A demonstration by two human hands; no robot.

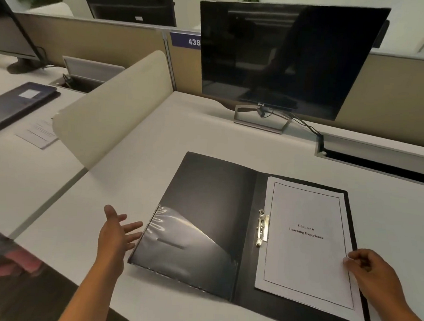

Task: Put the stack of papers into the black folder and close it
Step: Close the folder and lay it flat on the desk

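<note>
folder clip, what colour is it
Silver metal clip, clearest in the head view.

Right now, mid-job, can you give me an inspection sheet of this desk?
Surface: white desk, bare around the folder.
Job's things: black folder lies open and flat; papers rest on its right half beside the metal clip.
Clutter: nothing seen on this desk; a dark folder and a sheet lie on the next desk.
Hands: left hand open at the cover's left edge; right hand at the papers' right edge, fingers curled.
Cables: monitor cable runs into the desk slot.
Surroundings: dark monitor, partition.
</note>
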